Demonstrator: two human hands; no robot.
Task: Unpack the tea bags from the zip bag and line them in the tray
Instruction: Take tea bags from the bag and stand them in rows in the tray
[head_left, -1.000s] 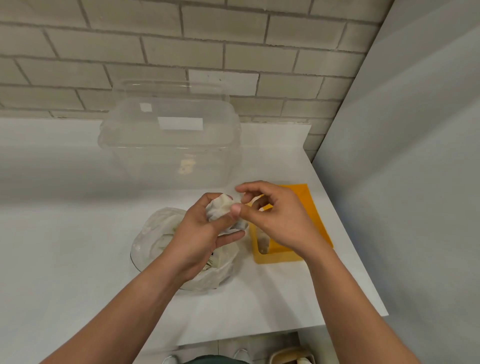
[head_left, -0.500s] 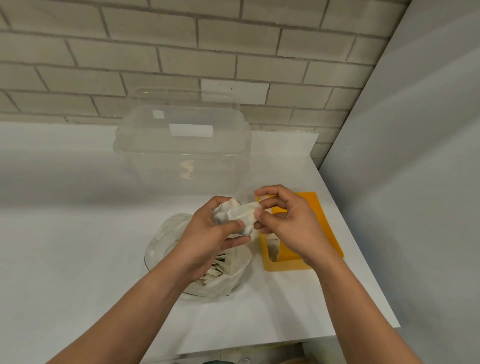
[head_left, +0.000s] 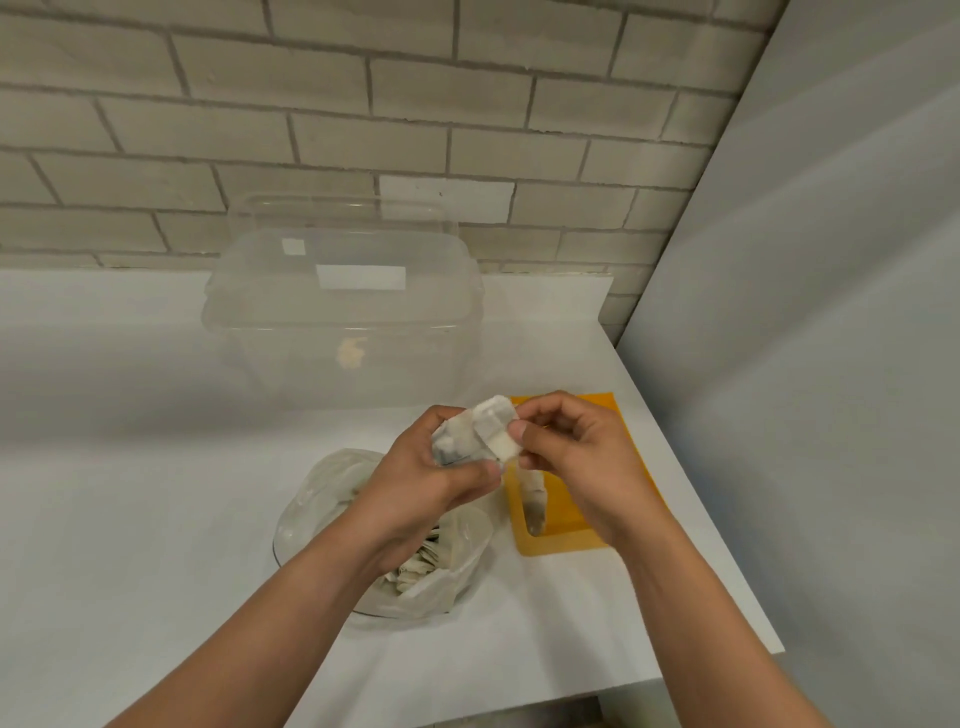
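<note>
**Right hand has teased one tea bag out of the left hand's clump**

Since half a second ago the single tea bag (head_left: 497, 429) has come further clear of the clump and tipped from near level to a slant. Both hands have stayed above the tray's left edge.

Right hand (head_left: 576, 467) pinches the tea bag at its lower right end, thumb and forefinger close together, other fingers curled. The bag's long axis runs from upper left, away from the tray, down to the right, toward it.

Left hand (head_left: 415, 483) is curled round a clump of tea bags (head_left: 454, 441), just left of the tray's far-left corner and raised off the table.

Tray (head_left: 558, 544) is orange and rectangular, long axis near to far. One tea bag in the tray (head_left: 535, 506) stands on edge against the left wall, long axis along that wall.

Zip bag (head_left: 322, 499) lies just left of the tray on the white table (head_left: 156, 519), mouth open, with more tea bags inside, partly under the left forearm.

Clear plastic box (head_left: 337, 332) sits beyond the tray, to its far left, against the brick wall (head_left: 311, 130). It carries a white rectangular label (head_left: 361, 276) and a small white sticker (head_left: 293, 246). I cannot tell if either bears writing.
</note>
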